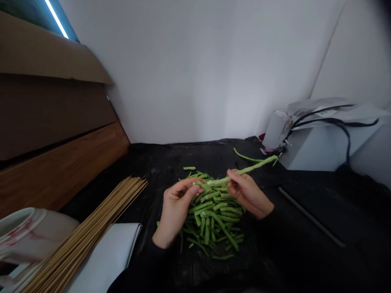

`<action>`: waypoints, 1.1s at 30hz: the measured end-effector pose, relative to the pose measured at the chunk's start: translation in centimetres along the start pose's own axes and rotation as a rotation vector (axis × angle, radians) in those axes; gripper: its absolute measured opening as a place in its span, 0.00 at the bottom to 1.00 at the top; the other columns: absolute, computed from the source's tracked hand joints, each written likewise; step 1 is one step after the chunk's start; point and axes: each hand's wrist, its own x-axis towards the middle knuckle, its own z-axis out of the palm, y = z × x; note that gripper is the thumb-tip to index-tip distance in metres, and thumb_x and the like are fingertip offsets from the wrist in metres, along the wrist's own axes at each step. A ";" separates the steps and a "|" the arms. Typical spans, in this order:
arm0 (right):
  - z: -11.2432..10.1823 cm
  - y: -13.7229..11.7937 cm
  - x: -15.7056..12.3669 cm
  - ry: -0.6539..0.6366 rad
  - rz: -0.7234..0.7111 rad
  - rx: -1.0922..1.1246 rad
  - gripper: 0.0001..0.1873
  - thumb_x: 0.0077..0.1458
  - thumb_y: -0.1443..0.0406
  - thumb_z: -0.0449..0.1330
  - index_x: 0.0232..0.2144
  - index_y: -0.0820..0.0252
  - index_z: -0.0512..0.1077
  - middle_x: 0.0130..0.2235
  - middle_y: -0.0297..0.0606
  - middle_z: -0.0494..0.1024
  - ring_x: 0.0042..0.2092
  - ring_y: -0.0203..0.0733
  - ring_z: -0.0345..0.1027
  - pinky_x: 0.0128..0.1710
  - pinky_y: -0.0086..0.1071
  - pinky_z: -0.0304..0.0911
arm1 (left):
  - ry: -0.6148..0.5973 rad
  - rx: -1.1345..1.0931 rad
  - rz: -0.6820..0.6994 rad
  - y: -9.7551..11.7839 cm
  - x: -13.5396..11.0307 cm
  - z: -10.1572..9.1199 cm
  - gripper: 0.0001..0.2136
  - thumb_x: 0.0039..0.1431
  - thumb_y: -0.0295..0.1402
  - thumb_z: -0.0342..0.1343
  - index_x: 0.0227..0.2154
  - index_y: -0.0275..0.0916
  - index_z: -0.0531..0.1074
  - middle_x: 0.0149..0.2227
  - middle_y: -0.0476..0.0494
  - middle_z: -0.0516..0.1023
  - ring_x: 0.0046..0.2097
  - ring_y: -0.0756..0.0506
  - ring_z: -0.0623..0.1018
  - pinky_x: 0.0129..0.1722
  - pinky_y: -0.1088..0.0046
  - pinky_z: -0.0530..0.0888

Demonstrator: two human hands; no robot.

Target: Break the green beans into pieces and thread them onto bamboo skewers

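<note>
My left hand point(176, 203) pinches the near end of a long green bean point(244, 170). My right hand point(246, 191) grips the same bean a little farther along, so its free end sticks out up and to the right. Both hands hover just above a pile of short cut bean pieces point(214, 215) lying on the black plastic sheet point(305, 244). Another long bean point(244, 156) lies on the sheet behind the held one.
A bundle of bamboo skewers point(91, 232) lies at the left over a white sheet point(106, 256). A white box point(314, 142) with black cables stands at the back right. Wooden boards point(61, 162) line the left side, a white wall behind.
</note>
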 end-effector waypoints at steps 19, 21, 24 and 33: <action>-1.5 -0.7 0.9 0.058 -0.039 0.098 0.18 0.45 0.62 0.69 0.19 0.60 0.63 0.17 0.25 0.66 0.18 0.26 0.55 0.18 0.23 0.50 | 0.322 -0.208 0.115 -0.5 1.3 -1.6 0.10 0.56 0.37 0.62 0.41 0.44 0.76 0.38 0.51 0.76 0.38 0.53 0.74 0.39 0.80 0.70; -1.6 -0.9 1.0 0.052 -0.036 0.101 0.18 0.45 0.62 0.69 0.18 0.59 0.62 0.17 0.24 0.65 0.17 0.26 0.54 0.18 0.24 0.50 | 0.310 -0.031 0.175 -0.7 1.2 -1.8 0.09 0.59 0.36 0.60 0.43 0.45 0.76 0.38 0.50 0.77 0.38 0.52 0.74 0.40 0.78 0.70; -1.7 -0.7 1.0 0.028 -0.025 0.081 0.17 0.46 0.62 0.68 0.19 0.59 0.63 0.17 0.25 0.66 0.18 0.27 0.55 0.18 0.24 0.50 | 0.117 0.280 0.260 -0.7 0.9 -1.3 0.08 0.59 0.31 0.59 0.40 0.42 0.79 0.39 0.46 0.78 0.41 0.49 0.75 0.42 0.75 0.71; -0.5 -0.5 0.1 -0.077 0.002 -0.087 0.15 0.48 0.60 0.67 0.23 0.59 0.65 0.17 0.26 0.68 0.16 0.27 0.56 0.17 0.24 0.46 | -0.138 0.459 0.388 -0.4 0.0 0.0 0.07 0.54 0.30 0.64 0.37 0.41 0.80 0.36 0.44 0.80 0.38 0.46 0.78 0.40 0.70 0.73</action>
